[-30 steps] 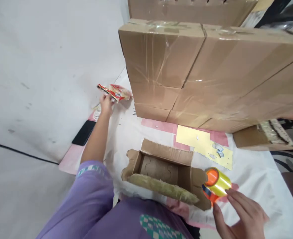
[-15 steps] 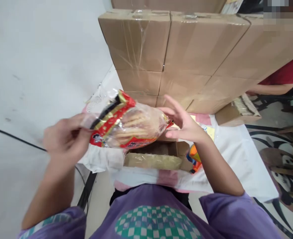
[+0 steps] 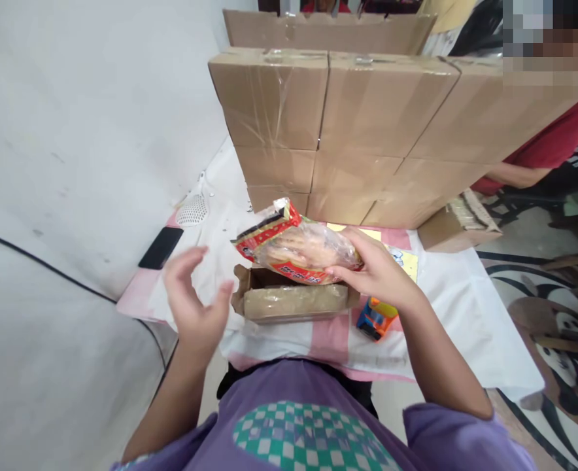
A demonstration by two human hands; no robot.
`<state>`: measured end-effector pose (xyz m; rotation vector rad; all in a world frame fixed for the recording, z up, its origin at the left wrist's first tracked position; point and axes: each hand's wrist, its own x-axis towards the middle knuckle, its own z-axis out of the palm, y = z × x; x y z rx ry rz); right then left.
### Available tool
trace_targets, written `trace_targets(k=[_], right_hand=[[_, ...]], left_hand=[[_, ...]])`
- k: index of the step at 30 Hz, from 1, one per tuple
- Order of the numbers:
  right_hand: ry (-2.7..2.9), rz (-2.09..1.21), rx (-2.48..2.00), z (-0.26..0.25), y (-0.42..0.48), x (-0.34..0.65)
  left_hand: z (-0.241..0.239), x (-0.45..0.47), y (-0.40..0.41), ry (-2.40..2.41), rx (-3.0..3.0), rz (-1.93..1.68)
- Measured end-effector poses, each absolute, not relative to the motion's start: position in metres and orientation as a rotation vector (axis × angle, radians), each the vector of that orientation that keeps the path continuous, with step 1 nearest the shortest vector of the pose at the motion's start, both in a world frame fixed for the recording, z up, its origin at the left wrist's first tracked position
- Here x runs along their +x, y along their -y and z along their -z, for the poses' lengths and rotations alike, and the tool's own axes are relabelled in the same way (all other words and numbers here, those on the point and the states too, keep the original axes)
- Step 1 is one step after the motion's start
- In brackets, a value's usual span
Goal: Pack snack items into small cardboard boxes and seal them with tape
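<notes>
My right hand (image 3: 377, 275) grips a clear and red snack packet (image 3: 293, 245) and holds it just over a small open cardboard box (image 3: 293, 302) at the table's near edge. My left hand (image 3: 195, 301) hovers empty to the left of the box, fingers spread and slightly curled. An orange and blue tape dispenser (image 3: 376, 317) lies on the cloth right of the box, below my right wrist.
A wall of taped cardboard boxes (image 3: 367, 131) stands behind the small box. A black phone (image 3: 160, 247) and a round white speaker (image 3: 191, 210) lie at the left. A yellow sheet (image 3: 409, 261) lies by the stack. A person in red (image 3: 554, 157) sits at the right.
My left hand let go of the packet and drew back open. My right hand took hold of it and lowered it over the small box.
</notes>
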<state>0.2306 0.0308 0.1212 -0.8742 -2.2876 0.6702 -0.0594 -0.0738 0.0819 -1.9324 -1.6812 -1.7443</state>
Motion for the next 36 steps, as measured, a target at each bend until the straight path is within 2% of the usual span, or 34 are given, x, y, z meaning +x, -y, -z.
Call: trace_targets(k=[3, 5, 11, 16, 18, 23, 28, 36], right_hand=[[2.352, -0.641, -0.926, -0.122, -0.032, 0.243], [2.42, -0.625, -0.951, -0.129, -0.032, 0.252], [2.821, -0.516, -1.0, -0.146, -0.021, 0.239], [3.101, -0.272, -1.313, -0.093, -0.006, 0.176], [3.192, -0.283, -1.393, -0.073, -0.007, 0.163], [3.108, -0.512, -1.253, -0.073, -0.013, 0.177], [3.093, -0.339, -1.404, -0.079, -0.011, 0.179], [3.072, -0.276, -1.476, -0.085, -0.022, 0.183]], left_hand=[[-0.063, -0.043, 0.103, 1.831, -2.338, 0.936], [-0.051, -0.036, 0.112, 1.818, -2.419, 0.635], [-0.031, -0.037, 0.112, 1.496, -2.238, 0.931], [-0.017, -0.044, 0.111, 1.492, -2.298, 0.954], [-0.013, -0.045, 0.112, 1.533, -2.308, 0.967], [-0.009, -0.048, 0.111, 1.587, -2.293, 0.996], [-0.008, -0.051, 0.107, 1.536, -2.331, 0.98], [-0.007, -0.05, 0.11, 1.367, -2.413, 1.011]])
